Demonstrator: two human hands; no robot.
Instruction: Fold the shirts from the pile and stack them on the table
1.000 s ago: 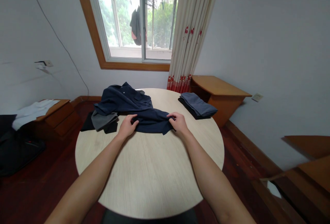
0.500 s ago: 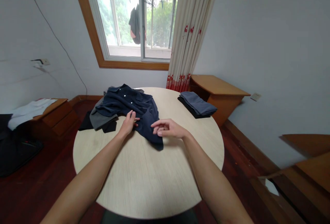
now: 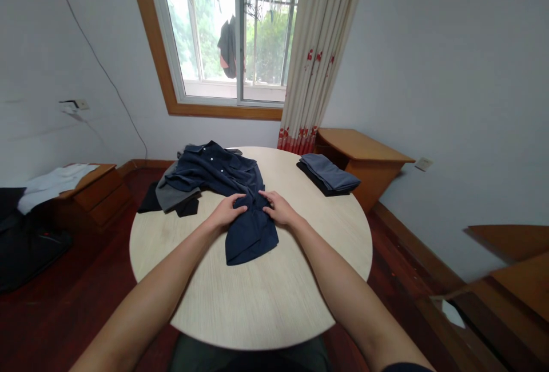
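A dark navy shirt (image 3: 214,169) with white buttons lies rumpled on the round table, its lower end spread towards me. My left hand (image 3: 229,211) pinches the left edge of the lower part, thumb on top of the cloth. On the opposite edge my right hand (image 3: 278,208) grips the same shirt, fingers bent over it. Between both hands the fabric is bunched into folds. Grey and black garments (image 3: 171,190) lie partly hidden beneath the shirt at the left.
Folded grey and black clothes (image 3: 329,175) are stacked at the right of the pale round table (image 3: 253,303). Behind stand a wooden desk (image 3: 364,146), a curtain (image 3: 319,63) and a window. A wooden cabinet (image 3: 94,192) bearing white cloth is at the left.
Both hands have closed on the shirt's lower part; the left moved right and nearer. The lower end now reaches nearer to me and spreads wider.
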